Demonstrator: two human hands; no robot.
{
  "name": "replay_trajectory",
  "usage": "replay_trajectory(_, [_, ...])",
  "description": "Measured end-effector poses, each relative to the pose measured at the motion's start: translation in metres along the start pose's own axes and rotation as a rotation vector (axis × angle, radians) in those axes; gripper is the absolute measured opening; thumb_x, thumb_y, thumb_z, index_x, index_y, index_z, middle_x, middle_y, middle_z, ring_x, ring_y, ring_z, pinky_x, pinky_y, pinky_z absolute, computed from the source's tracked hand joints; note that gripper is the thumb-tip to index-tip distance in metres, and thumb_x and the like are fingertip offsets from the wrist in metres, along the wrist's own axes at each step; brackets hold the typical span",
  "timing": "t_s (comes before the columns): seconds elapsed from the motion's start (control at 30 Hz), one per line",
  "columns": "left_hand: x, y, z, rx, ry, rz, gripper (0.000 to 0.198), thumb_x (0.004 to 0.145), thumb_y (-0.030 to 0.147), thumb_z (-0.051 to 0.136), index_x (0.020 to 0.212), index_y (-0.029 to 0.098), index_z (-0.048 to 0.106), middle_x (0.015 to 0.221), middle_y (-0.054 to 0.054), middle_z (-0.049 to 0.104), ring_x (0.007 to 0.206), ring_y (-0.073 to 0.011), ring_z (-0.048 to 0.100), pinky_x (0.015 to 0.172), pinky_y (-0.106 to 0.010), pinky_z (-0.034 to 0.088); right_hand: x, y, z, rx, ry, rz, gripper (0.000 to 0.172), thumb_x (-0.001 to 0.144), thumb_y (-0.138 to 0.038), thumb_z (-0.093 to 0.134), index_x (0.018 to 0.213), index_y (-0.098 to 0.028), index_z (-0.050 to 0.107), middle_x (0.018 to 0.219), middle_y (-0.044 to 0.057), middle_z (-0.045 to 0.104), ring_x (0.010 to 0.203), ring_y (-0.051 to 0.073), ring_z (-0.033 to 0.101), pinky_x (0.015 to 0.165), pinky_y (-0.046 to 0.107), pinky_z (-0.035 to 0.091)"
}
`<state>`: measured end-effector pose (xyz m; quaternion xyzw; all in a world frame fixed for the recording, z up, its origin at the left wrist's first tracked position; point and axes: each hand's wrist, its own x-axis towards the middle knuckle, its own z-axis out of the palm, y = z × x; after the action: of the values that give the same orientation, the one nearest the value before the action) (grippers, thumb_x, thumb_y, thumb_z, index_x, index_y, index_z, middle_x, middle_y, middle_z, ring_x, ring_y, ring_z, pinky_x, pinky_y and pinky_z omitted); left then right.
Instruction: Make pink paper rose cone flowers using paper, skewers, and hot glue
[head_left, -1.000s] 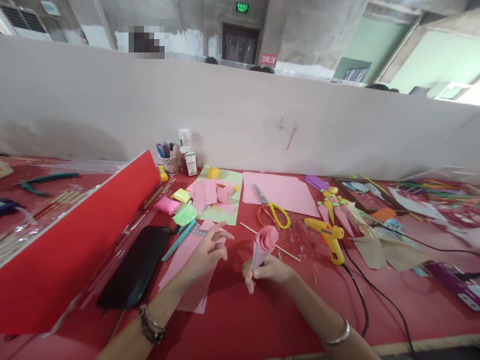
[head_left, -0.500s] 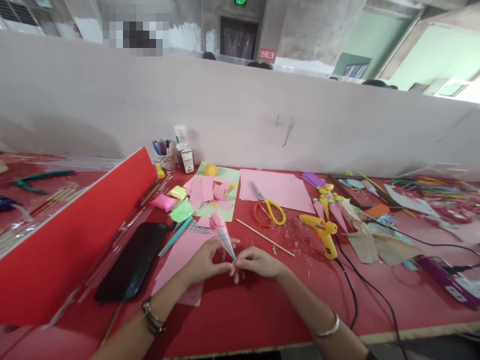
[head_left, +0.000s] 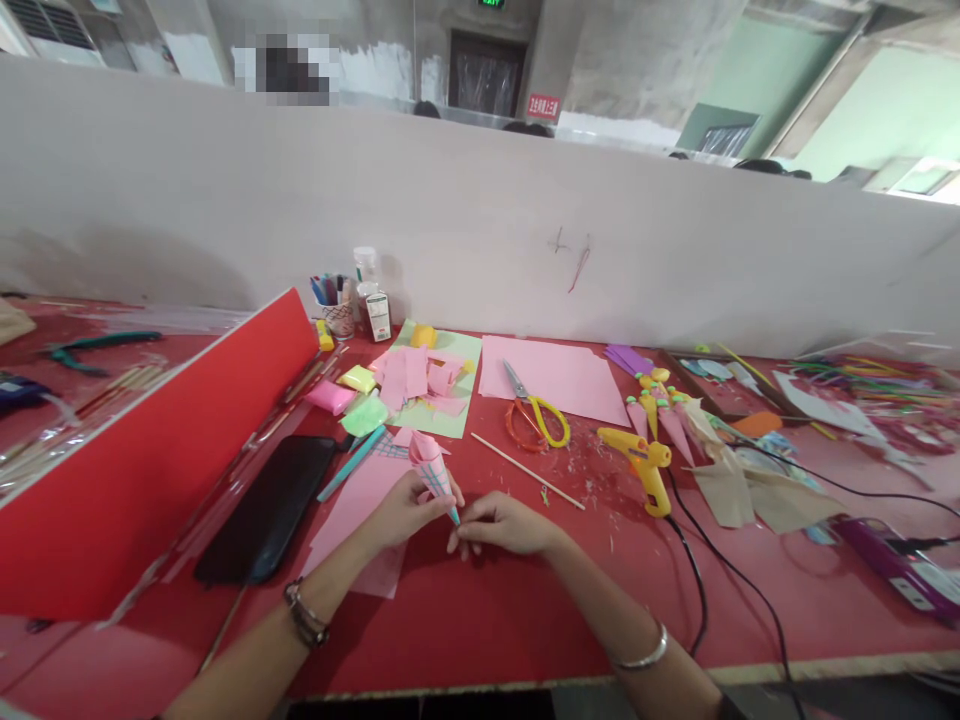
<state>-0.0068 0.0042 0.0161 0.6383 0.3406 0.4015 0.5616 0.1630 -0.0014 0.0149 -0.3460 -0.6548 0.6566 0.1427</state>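
A small pink paper cone with blue-green lines stands tilted between my hands, its wide end up and its point low. My left hand is closed round the cone's side, thumb in front. The fingertips of my right hand pinch together at the cone's lower tip. Pink paper lies on the table under my left hand. Beyond my hands are a thin wooden stick and scissors with one orange and one yellow handle, resting partly on pink sheets.
A yellow glue gun with a black cord lies at right, near several finished-looking paper cones. At left are a black phone-like case and a red board. Clay packets, a pen cup and a bottle stand farther back.
The cone has shifted slightly left and turned, showing more of its open top. My left hand has moved left and now wraps its side; my right hand stays near the tip.
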Motion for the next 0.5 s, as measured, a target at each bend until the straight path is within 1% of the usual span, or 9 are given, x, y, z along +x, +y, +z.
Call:
replay_trajectory(0.07, [0.000,-0.001,0.000,-0.001,0.034,-0.014,0.028,0.064,0.042,0.058,0.058,0.015,0.057,0.055,0.002,0.049,0.053,-0.0105,0.044,0.055,-0.023,0.037,-0.001,-0.002,0.000,-0.015,-0.025,-0.010,0.053,0.065,-0.060,0.053,0.075,-0.010,0.067,0.053,-0.002,0.053,0.045,0.004,0.049,0.046,0.016,0.037])
replay_trajectory(0.17, [0.000,0.003,0.004,-0.015,0.075,-0.075,0.025,0.062,0.039,0.059,0.058,0.015,0.055,0.056,0.002,0.050,0.052,-0.0094,0.043,0.053,-0.022,0.036,0.000,-0.002,-0.001,-0.065,-0.059,-0.051,0.053,0.065,-0.059,0.053,0.075,-0.009,0.068,0.054,-0.001,0.055,0.047,0.005,0.051,0.048,0.017,0.039])
replay_trajectory(0.3, [0.002,0.010,0.010,-0.052,0.124,-0.168,0.026,0.058,0.038,0.061,0.068,0.015,0.056,0.056,0.003,0.050,0.051,-0.0086,0.043,0.052,-0.022,0.037,0.000,0.000,-0.002,-0.131,-0.078,-0.084,0.053,0.067,-0.059,0.050,0.075,-0.010,0.068,0.057,0.001,0.058,0.050,0.007,0.053,0.051,0.018,0.041])
replay_trajectory(0.33, [0.002,0.012,0.010,-0.055,0.112,-0.203,0.028,0.058,0.038,0.061,0.071,0.015,0.056,0.056,0.004,0.050,0.050,-0.0082,0.043,0.050,-0.022,0.037,0.000,0.000,-0.002,-0.139,-0.081,-0.090,0.052,0.068,-0.058,0.050,0.074,-0.010,0.068,0.057,0.001,0.059,0.050,0.007,0.053,0.051,0.018,0.041])
replay_trajectory(0.4, [0.003,0.013,0.011,-0.040,0.035,-0.285,0.029,0.058,0.038,0.061,0.074,0.015,0.055,0.055,0.005,0.050,0.045,-0.0076,0.044,0.046,-0.021,0.036,-0.001,0.000,-0.002,-0.135,-0.086,-0.084,0.050,0.068,-0.057,0.051,0.073,-0.010,0.068,0.058,0.001,0.059,0.049,0.006,0.052,0.051,0.018,0.041])
replay_trajectory(0.47, [0.004,0.013,0.012,-0.006,-0.055,-0.331,0.025,0.060,0.037,0.059,0.071,0.015,0.053,0.053,0.006,0.050,0.042,-0.0072,0.044,0.043,-0.020,0.036,-0.002,-0.001,-0.001,-0.103,-0.087,-0.061,0.049,0.068,-0.056,0.052,0.077,-0.010,0.067,0.058,0.000,0.057,0.048,0.006,0.050,0.048,0.018,0.040])
replay_trajectory(0.5, [0.005,0.013,0.012,0.010,-0.080,-0.328,0.022,0.061,0.035,0.059,0.068,0.015,0.052,0.053,0.006,0.050,0.042,-0.0071,0.044,0.043,-0.020,0.036,-0.002,-0.002,-0.001,-0.088,-0.083,-0.055,0.048,0.069,-0.055,0.052,0.079,-0.010,0.067,0.057,0.000,0.056,0.047,0.005,0.049,0.048,0.018,0.040])
